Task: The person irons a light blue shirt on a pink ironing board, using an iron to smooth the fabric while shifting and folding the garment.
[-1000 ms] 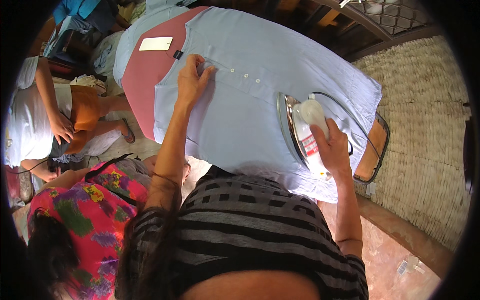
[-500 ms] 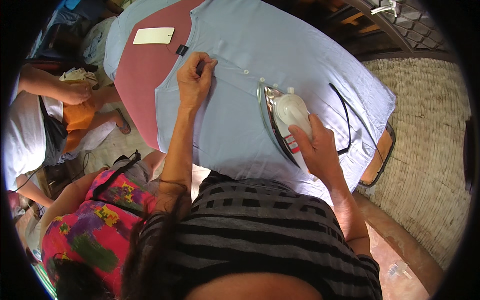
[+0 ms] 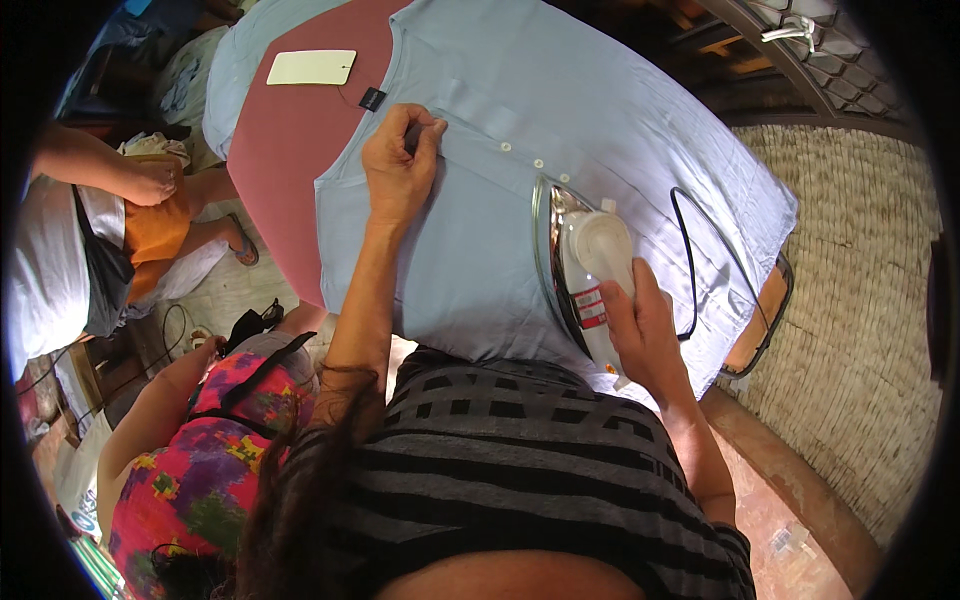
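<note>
A light blue buttoned garment (image 3: 470,260) lies spread over an ironing board with a dark pink cover (image 3: 290,180). My left hand (image 3: 400,165) is closed in a pinch on the garment's button edge, near the neckline. My right hand (image 3: 645,330) grips the handle of a white clothes iron (image 3: 600,250). The iron's metal soleplate rests on the fabric, right of my left hand and just below several small white buttons (image 3: 538,163). A black cord (image 3: 690,260) lies over the cloth beside the iron. By the neckline are a black label (image 3: 371,98) and a blank-looking pale hang tag (image 3: 310,68).
The board's end with a black metal frame (image 3: 770,310) juts out at right, above a woven mat-like floor (image 3: 850,300). A person in a bright floral top (image 3: 190,490) is close at my lower left. Another in orange shorts (image 3: 155,240) is farther left. A metal grille (image 3: 850,60) stands at upper right.
My right hand has drawn the iron a little to the right and toward me. My left hand keeps its pinch. The person in the floral top has shifted.
</note>
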`<state>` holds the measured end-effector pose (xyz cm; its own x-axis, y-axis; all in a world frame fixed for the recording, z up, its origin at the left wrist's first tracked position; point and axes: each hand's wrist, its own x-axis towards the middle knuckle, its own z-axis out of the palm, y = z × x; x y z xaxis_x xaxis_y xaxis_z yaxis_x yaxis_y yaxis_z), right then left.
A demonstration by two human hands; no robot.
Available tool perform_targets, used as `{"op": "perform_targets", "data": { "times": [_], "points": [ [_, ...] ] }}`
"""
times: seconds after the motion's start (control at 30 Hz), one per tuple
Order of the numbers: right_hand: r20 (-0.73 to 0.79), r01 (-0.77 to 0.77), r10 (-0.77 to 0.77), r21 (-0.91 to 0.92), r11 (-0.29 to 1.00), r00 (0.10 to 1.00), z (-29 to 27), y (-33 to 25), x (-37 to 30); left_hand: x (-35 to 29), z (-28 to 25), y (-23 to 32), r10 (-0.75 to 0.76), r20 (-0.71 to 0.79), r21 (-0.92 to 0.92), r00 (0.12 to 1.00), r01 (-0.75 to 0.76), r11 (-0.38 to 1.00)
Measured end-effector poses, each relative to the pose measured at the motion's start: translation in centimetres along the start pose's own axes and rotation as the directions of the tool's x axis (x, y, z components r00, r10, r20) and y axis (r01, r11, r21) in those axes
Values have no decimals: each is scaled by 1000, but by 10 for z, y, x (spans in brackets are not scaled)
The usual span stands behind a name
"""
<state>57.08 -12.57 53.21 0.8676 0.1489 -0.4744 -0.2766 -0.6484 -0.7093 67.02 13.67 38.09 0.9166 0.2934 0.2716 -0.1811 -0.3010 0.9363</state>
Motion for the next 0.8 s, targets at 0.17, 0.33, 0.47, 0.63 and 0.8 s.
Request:
{"op": "perform_targets", "data": {
  "times": [0.17,0.33,0.47,0.63,0.8],
  "points": [
    [33,109,-109,-7,994,993,10,-19,28,3,-2,4,-13,6,51,1000,13,999],
    [73,-11,10,18,1000,997,6,-16,11,0,-3,-1,-25,-12,18,1000,25,1000],
    [-19,118,-116,89,989,993,11,-2,8,0,0,3,45,-32,53,998,-43,998],
    [77,133,-131,-19,991,988,11,-19,33,-3,2,3,30,-1,99,1000,-30,995],
    [80,257,-245,-240,936,966,-12,13,16,-9,2,11,148,61,397,987,-160,904]
  ]
}}
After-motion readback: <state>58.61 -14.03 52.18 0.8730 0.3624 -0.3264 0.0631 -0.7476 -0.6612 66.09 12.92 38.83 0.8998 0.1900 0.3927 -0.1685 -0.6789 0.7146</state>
